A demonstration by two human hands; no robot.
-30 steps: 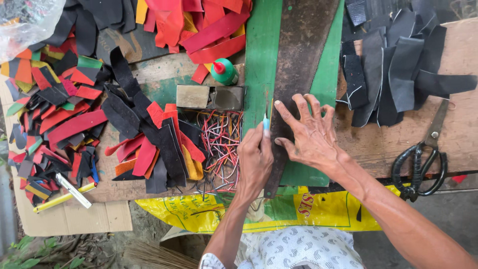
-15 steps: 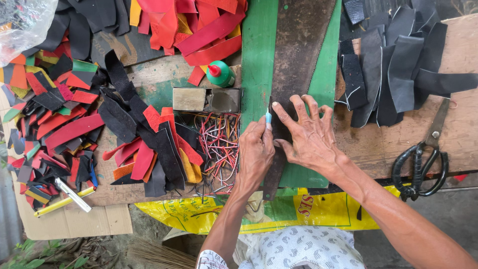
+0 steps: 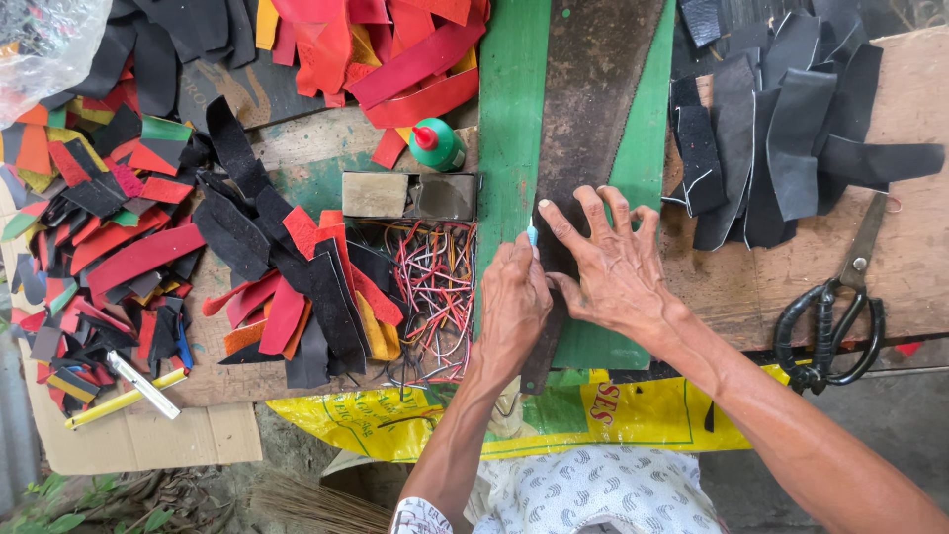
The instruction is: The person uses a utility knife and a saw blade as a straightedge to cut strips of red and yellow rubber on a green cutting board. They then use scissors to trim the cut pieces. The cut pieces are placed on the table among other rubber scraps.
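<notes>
My left hand (image 3: 511, 311) grips a small light-blue marker (image 3: 532, 234) against the dark strip (image 3: 583, 129) on the green board (image 3: 511, 119), while my right hand (image 3: 615, 269) presses it flat, fingers spread. If that pressure slackens, I judge the strip could shift and skew the line. A yellow printed sack (image 3: 415, 420) hangs at the desk (image 3: 919, 267) edge; a green glue bottle (image 3: 436, 144) stands beyond.

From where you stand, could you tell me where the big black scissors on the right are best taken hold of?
By the looped handles of the scissors, coming from the near edge of the wooden board. The loops point toward the person and lie free, while the closed blades point away toward the pile of black strips. The right hand is nearest.
</notes>
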